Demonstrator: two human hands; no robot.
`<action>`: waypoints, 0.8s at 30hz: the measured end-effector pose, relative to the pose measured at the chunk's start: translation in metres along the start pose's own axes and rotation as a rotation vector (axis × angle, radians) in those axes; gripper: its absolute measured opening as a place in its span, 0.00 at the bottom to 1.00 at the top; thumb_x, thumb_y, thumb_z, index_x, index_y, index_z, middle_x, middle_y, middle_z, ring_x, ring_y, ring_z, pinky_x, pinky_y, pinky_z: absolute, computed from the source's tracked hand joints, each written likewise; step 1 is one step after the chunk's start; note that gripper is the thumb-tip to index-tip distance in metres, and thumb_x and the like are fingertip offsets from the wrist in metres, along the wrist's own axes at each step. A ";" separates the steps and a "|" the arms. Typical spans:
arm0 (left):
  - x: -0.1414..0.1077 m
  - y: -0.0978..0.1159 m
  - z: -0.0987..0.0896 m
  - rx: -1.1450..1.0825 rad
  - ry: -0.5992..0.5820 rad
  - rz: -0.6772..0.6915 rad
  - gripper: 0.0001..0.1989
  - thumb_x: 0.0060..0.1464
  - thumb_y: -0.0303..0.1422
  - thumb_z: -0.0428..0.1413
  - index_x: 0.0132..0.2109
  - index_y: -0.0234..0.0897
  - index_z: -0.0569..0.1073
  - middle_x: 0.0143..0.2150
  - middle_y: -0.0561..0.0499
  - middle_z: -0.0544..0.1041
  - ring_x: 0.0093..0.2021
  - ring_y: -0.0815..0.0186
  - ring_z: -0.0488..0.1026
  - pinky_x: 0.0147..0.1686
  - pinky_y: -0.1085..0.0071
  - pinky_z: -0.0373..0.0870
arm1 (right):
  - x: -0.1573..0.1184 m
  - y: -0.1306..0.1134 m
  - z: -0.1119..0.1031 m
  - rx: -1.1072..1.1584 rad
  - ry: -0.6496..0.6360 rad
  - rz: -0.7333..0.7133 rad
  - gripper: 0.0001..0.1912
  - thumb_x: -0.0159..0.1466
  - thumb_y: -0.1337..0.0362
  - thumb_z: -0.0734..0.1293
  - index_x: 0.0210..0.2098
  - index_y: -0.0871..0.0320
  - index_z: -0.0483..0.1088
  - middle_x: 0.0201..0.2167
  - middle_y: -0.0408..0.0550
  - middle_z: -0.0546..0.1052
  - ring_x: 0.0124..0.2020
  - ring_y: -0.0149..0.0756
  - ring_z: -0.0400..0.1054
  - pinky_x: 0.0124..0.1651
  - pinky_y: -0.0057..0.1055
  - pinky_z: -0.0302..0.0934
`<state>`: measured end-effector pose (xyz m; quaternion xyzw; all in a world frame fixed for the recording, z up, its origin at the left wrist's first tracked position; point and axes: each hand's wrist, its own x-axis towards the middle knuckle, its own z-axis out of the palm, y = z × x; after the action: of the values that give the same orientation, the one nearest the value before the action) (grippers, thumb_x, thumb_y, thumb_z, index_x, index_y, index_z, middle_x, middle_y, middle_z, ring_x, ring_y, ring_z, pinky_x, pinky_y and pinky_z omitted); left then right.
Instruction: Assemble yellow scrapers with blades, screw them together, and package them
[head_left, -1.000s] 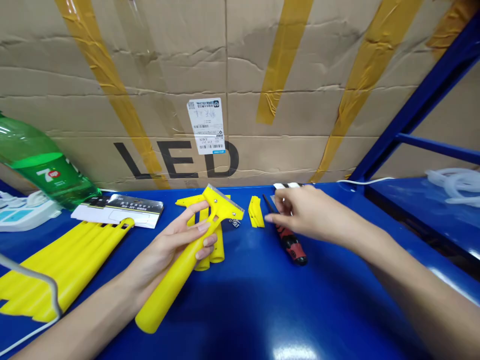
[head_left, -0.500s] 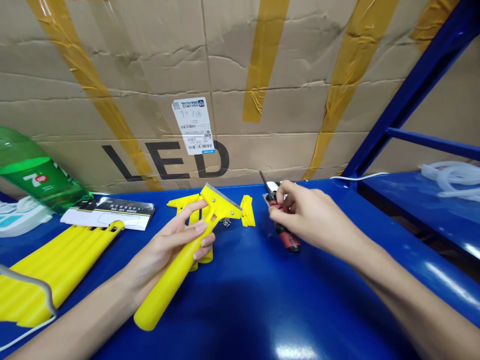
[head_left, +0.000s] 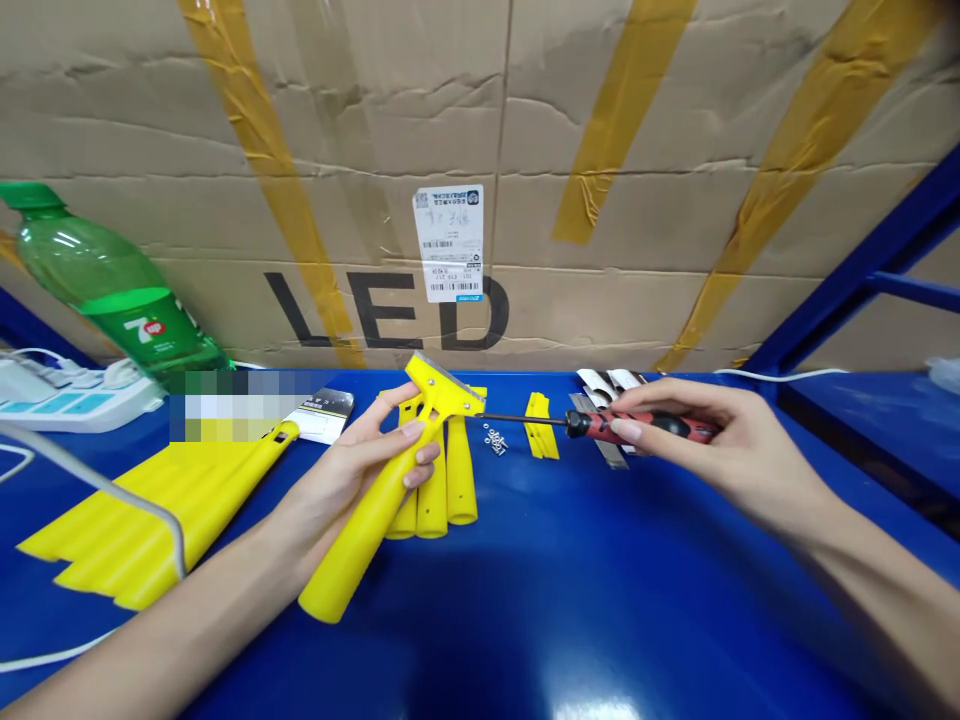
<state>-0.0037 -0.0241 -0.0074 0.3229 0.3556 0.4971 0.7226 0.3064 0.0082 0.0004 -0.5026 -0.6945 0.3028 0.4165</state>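
My left hand (head_left: 367,450) is closed around the neck of a yellow scraper (head_left: 341,550), its head tilted up and two screws showing in the plate. A red and black screwdriver (head_left: 645,425) lies level in my right hand (head_left: 720,440), fingers wrapped on its handle. Its thin shaft points left, and the tip is at or very near the right screw of the scraper head; contact is hard to tell. Behind the left hand lie several yellow scraper handles (head_left: 461,480). Small screws (head_left: 495,440) sit in a little pile below the shaft, beside yellow plastic pieces (head_left: 541,430).
Metal blades with paper wrappers (head_left: 611,455) lie behind the right hand. At left are more yellow handles (head_left: 217,500), packaging (head_left: 326,415), a grey cable (head_left: 150,510), a power strip (head_left: 82,400) and a leaning green bottle (head_left: 112,280). A large cardboard box (head_left: 420,120) stands behind.
The screwdriver has turned from pointing up and away to pointing left, with its tip brought to the scraper head. My view has shifted left; the left hand still holds the scraper.
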 end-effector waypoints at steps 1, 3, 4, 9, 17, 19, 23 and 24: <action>0.001 0.000 -0.001 0.007 0.000 0.003 0.34 0.59 0.23 0.59 0.68 0.43 0.57 0.29 0.51 0.72 0.25 0.71 0.68 0.29 0.78 0.68 | 0.000 0.000 0.000 0.000 0.007 -0.007 0.16 0.56 0.49 0.77 0.36 0.55 0.80 0.34 0.49 0.83 0.30 0.38 0.76 0.31 0.31 0.68; 0.002 -0.001 -0.002 0.027 -0.004 0.002 0.34 0.59 0.23 0.59 0.68 0.42 0.56 0.29 0.50 0.73 0.25 0.71 0.68 0.29 0.78 0.68 | 0.000 0.001 0.000 -0.001 0.019 -0.021 0.15 0.57 0.50 0.77 0.35 0.55 0.80 0.32 0.48 0.83 0.28 0.37 0.75 0.29 0.31 0.67; 0.002 -0.001 -0.002 0.032 -0.006 -0.004 0.34 0.59 0.24 0.59 0.68 0.42 0.55 0.29 0.50 0.73 0.25 0.71 0.68 0.29 0.79 0.68 | 0.000 0.000 0.001 -0.002 0.028 -0.029 0.15 0.57 0.51 0.77 0.35 0.55 0.80 0.32 0.48 0.83 0.27 0.36 0.75 0.28 0.30 0.67; 0.000 -0.001 0.001 0.024 -0.006 -0.023 0.33 0.59 0.24 0.58 0.67 0.43 0.57 0.29 0.50 0.72 0.25 0.72 0.68 0.29 0.79 0.67 | 0.000 -0.002 0.001 0.020 0.040 -0.051 0.13 0.57 0.52 0.77 0.34 0.54 0.80 0.31 0.47 0.83 0.26 0.36 0.75 0.29 0.31 0.68; -0.003 -0.002 0.005 0.026 0.002 -0.045 0.28 0.58 0.25 0.60 0.63 0.44 0.63 0.29 0.51 0.72 0.25 0.72 0.68 0.29 0.80 0.67 | -0.002 0.001 0.001 -0.003 0.037 -0.037 0.15 0.56 0.50 0.77 0.35 0.54 0.80 0.32 0.49 0.83 0.28 0.40 0.76 0.31 0.36 0.69; -0.003 -0.004 0.005 0.063 0.010 -0.029 0.29 0.59 0.26 0.61 0.64 0.44 0.62 0.29 0.52 0.72 0.25 0.72 0.68 0.29 0.79 0.67 | -0.002 0.002 0.000 -0.071 0.044 -0.100 0.14 0.57 0.51 0.77 0.37 0.52 0.81 0.36 0.49 0.83 0.34 0.43 0.77 0.35 0.38 0.69; -0.003 -0.008 0.006 0.173 0.031 0.010 0.28 0.60 0.30 0.62 0.63 0.44 0.62 0.29 0.53 0.73 0.25 0.72 0.67 0.29 0.78 0.66 | -0.007 0.000 0.003 -0.255 0.134 -0.353 0.11 0.58 0.55 0.77 0.40 0.50 0.80 0.49 0.51 0.81 0.50 0.50 0.75 0.43 0.40 0.68; -0.004 -0.010 0.007 0.198 0.034 0.023 0.27 0.59 0.31 0.63 0.62 0.45 0.63 0.29 0.53 0.73 0.25 0.72 0.66 0.29 0.78 0.66 | -0.009 -0.002 0.005 -0.283 0.174 -0.371 0.10 0.59 0.55 0.76 0.39 0.50 0.79 0.49 0.51 0.80 0.48 0.50 0.75 0.41 0.40 0.68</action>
<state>0.0057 -0.0315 -0.0107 0.3883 0.4117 0.4731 0.6752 0.3026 -0.0007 -0.0026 -0.4440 -0.7718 0.0766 0.4487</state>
